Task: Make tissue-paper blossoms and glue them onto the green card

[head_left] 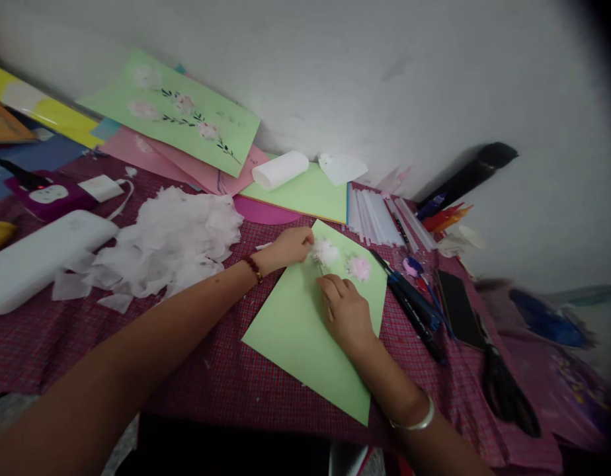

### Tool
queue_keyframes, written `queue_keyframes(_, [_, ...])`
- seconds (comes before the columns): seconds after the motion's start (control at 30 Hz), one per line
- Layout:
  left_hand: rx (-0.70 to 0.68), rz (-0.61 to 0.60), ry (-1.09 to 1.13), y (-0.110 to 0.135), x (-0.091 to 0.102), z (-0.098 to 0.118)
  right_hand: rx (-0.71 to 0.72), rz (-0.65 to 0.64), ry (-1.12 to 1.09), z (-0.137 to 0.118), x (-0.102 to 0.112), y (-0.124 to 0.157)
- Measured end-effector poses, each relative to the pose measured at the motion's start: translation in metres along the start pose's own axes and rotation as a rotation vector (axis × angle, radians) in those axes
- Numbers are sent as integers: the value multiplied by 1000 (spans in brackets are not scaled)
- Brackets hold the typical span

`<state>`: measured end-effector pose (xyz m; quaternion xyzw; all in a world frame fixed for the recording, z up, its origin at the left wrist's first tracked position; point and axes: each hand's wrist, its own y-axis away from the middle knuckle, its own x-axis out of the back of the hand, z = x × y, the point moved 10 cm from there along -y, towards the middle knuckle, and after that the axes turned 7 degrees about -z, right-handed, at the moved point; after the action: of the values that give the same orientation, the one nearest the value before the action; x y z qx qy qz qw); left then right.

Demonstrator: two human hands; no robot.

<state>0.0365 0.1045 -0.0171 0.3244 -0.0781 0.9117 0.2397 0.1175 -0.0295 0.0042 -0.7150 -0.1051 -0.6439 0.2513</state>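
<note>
A light green card [305, 330] lies on the red checked cloth in front of me. Two fluffy tissue flowers are on its far end, a white one [326, 251] and a pink one [359, 268]. My left hand [290, 246] reaches in from the left with fingers curled against the white flower. My right hand [345, 311] rests on the card just below the flowers, fingers bent and pressed together on the paper. What the fingers of either hand pinch is hidden.
A heap of white tissue scraps [171, 241] lies left of the card. Pens [414, 304], a dark phone [457, 307] and black scissors [506, 390] lie to the right. A tissue roll [280, 170], white straws [372, 215] and coloured cards [186, 116] lean by the wall.
</note>
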Motion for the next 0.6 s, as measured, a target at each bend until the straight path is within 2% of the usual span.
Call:
queue_keyframes(0.1, [6, 4, 9, 1, 1, 2, -11, 5, -61, 3, 0, 0])
queue_keyframes(0.2, [22, -10, 53, 1, 1, 2, -71, 103, -320, 15, 10, 7])
queue_keyframes(0.3, [38, -12, 72, 2, 1, 3, -250, 274, -675, 45, 20, 21])
queue_keyframes(0.43, [46, -21, 85, 4, 2, 5, -424, 407, -1027, 76, 13, 31])
queue_keyframes(0.53, [39, -53, 102, 4, 1, 5, -442, 410, -1104, 82, 7, 28])
queue_keyframes(0.6, [30, -79, 144, 4, 0, 3, -394, 393, -1068, 76, 9, 24])
